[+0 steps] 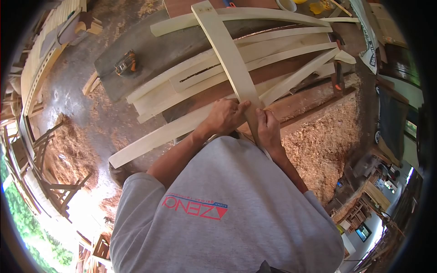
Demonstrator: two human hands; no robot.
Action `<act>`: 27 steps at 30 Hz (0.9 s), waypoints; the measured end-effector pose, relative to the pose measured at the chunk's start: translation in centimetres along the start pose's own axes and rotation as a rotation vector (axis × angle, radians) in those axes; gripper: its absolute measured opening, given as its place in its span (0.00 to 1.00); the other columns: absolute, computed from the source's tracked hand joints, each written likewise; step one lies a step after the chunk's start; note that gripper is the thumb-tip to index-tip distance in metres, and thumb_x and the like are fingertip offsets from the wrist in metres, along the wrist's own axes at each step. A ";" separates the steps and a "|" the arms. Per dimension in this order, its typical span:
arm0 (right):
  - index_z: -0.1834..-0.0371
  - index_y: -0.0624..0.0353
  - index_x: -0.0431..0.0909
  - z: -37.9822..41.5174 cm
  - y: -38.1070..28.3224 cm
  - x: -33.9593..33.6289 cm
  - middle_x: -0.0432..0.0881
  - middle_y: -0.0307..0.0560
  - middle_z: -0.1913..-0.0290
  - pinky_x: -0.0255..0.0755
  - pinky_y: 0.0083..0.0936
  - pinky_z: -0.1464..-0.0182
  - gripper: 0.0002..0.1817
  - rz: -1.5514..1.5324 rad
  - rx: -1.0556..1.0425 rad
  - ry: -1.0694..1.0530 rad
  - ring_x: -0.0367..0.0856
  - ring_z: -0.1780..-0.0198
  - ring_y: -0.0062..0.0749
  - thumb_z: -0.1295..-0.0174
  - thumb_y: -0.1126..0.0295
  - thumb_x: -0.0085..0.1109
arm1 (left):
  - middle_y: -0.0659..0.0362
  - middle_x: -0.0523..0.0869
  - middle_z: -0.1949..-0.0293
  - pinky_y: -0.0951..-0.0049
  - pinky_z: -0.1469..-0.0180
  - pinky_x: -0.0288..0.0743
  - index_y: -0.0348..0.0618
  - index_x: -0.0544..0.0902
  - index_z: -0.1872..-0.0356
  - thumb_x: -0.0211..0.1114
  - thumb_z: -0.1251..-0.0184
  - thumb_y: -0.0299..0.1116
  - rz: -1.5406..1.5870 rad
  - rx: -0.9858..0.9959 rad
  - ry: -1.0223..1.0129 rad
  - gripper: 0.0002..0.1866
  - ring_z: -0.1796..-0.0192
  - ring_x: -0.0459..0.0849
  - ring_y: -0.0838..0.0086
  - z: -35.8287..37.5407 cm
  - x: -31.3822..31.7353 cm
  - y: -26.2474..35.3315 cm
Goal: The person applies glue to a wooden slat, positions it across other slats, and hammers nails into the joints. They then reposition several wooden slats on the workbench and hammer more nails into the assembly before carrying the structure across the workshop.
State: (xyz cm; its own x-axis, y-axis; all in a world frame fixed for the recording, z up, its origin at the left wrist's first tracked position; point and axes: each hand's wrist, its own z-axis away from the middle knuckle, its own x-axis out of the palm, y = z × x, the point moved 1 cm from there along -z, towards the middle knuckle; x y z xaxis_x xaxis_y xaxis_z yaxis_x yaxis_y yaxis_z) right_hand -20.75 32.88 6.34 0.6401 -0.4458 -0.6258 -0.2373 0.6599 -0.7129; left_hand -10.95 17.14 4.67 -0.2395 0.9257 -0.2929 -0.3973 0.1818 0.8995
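Observation:
A long, pale wooden board (230, 59) runs from the top of the head view down to my chest, lying across several other strips. My left hand (226, 116) is closed at the left edge of its near end, thumb pointing across the top face. On the opposite edge, my right hand (269, 128) is closed around the board, thumb up and fingers curled. The board's near tip is partly hidden between my hands and the grey shirt. Beneath my left forearm passes another pale strip (154, 141).
Curved pale strips (273, 36) lie on the dark work surface (109, 59). An orange-and-black tool (125, 63) sits at the left, and an orange-handled tool (338, 77) at the right. Wood shavings (323, 150) cover the floor on the right. A slatted wooden piece (41, 68) stands far left.

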 end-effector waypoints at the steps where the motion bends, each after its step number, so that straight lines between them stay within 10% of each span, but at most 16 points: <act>1: 0.62 0.69 0.77 0.0 0.0 0.0 0.78 0.58 0.72 0.69 0.38 0.65 0.25 -0.013 -0.012 0.011 0.76 0.70 0.44 0.25 0.53 0.49 | 0.40 0.82 0.76 0.50 0.62 0.74 0.33 0.83 0.78 0.46 0.22 0.54 -0.005 -0.004 -0.008 0.34 0.70 0.82 0.44 0.0 -0.1 0.0; 8: 0.62 0.69 0.77 -0.1 -0.3 0.0 0.79 0.59 0.72 0.70 0.38 0.65 0.24 -0.044 0.080 -0.020 0.78 0.70 0.44 0.26 0.53 0.51 | 0.40 0.82 0.77 0.51 0.65 0.74 0.33 0.83 0.76 0.48 0.22 0.52 -0.027 0.045 0.023 0.32 0.72 0.82 0.44 -0.4 0.5 -0.9; 10: 0.61 0.70 0.77 -0.1 -0.5 0.0 0.82 0.65 0.69 0.73 0.44 0.63 0.26 -0.034 0.081 -0.018 0.83 0.65 0.60 0.26 0.51 0.50 | 0.41 0.82 0.77 0.51 0.65 0.75 0.34 0.84 0.75 0.48 0.22 0.51 -0.026 0.037 0.026 0.31 0.72 0.82 0.44 -0.2 0.9 -1.0; 23: 0.67 0.66 0.79 -1.7 -0.7 -2.1 0.82 0.61 0.73 0.73 0.40 0.67 0.23 0.172 0.127 -0.203 0.81 0.70 0.57 0.30 0.52 0.57 | 0.44 0.86 0.71 0.57 0.64 0.78 0.36 0.87 0.66 0.52 0.23 0.46 -0.003 0.022 0.091 0.24 0.69 0.85 0.49 -0.1 2.0 -2.1; 27: 0.64 0.59 0.81 -6.4 -9.7 -4.4 0.84 0.55 0.64 0.76 0.44 0.62 0.09 0.504 -0.478 0.033 0.83 0.63 0.54 0.34 0.65 0.59 | 0.42 0.86 0.70 0.53 0.64 0.76 0.34 0.85 0.72 0.55 0.25 0.46 -0.024 0.045 0.127 0.25 0.71 0.84 0.46 -0.2 2.5 -2.3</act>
State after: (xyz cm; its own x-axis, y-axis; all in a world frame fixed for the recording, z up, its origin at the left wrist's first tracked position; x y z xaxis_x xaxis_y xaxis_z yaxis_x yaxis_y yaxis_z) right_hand -25.98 24.56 13.99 0.3459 -0.1782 -0.9212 -0.8007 0.4557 -0.3888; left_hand -10.81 18.93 1.81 -0.3416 0.8718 -0.3510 -0.3651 0.2211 0.9043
